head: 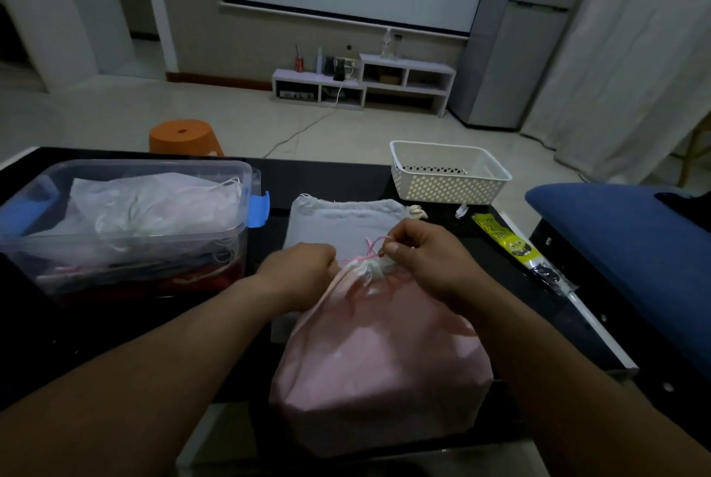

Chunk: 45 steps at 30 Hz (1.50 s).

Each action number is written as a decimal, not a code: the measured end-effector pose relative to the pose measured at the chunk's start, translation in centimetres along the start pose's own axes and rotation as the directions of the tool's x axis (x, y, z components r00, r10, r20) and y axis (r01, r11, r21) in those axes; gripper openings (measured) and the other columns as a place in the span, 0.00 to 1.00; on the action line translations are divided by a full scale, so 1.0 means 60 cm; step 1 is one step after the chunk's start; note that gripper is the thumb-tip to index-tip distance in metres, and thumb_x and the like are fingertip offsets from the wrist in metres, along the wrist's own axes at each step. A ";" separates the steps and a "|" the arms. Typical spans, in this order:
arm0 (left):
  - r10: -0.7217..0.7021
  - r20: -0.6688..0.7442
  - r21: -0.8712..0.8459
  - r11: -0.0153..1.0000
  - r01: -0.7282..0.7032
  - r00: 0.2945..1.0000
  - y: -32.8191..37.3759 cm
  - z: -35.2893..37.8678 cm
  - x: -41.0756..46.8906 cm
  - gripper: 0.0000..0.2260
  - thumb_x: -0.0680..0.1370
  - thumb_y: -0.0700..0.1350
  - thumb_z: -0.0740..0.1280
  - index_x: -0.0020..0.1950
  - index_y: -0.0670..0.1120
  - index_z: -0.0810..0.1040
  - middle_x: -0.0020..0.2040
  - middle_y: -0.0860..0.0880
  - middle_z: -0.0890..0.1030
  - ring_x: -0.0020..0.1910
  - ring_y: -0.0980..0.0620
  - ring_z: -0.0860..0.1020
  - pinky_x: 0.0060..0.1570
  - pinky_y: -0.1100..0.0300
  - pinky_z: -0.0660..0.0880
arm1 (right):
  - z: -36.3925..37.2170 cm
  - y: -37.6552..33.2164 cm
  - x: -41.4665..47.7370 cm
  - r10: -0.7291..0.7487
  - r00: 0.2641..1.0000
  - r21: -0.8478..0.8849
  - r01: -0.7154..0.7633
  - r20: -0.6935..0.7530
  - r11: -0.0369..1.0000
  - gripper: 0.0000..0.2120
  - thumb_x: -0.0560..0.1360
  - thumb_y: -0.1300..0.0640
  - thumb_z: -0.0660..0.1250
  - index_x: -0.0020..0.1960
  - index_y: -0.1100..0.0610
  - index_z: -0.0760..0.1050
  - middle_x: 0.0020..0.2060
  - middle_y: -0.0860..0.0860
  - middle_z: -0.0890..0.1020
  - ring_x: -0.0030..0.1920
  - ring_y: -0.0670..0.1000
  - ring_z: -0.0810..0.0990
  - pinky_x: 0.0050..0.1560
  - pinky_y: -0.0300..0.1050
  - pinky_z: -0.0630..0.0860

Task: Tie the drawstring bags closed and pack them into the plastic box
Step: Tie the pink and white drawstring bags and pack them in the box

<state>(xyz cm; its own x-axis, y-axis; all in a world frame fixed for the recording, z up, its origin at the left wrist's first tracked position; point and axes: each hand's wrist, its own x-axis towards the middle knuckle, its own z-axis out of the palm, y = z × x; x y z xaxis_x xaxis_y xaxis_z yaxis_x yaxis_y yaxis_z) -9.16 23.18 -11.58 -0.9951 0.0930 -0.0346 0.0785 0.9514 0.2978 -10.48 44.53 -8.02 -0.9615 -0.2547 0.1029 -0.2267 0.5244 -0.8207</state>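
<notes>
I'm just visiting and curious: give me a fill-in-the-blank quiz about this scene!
1. The soft fabric drawstring bag gripped at its neck by the left hand and right hand is ____ in colour.
2. The clear plastic box with blue latches sits on the person's ____ side.
3. The round plastic stool on the floor is ____.
Missing words: pink; left; orange.

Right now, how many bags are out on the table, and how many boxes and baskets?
bags outside the box: 2, the pink bag and the grey bag
plastic box: 1
white basket: 1
total: 4
</notes>
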 end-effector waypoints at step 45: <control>-0.123 0.436 -0.853 0.260 0.453 0.892 -0.021 0.003 -0.030 0.26 0.77 0.64 0.67 0.58 0.42 0.84 0.53 0.40 0.87 0.53 0.46 0.84 0.51 0.53 0.77 | -0.016 0.081 -0.058 -0.039 0.844 -0.613 0.419 0.534 0.670 0.21 0.75 0.39 0.55 0.52 0.51 0.79 0.55 0.49 0.78 0.55 0.55 0.78 0.55 0.52 0.76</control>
<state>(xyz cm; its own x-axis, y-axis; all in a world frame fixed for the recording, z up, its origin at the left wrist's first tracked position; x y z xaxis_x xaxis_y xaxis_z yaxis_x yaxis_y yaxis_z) -7.44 21.84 -12.04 -0.8704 0.0940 -0.4833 -0.4819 0.0386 0.8754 -8.41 48.71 -11.84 -0.7203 -0.6695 -0.1816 -0.6496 0.7428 -0.1621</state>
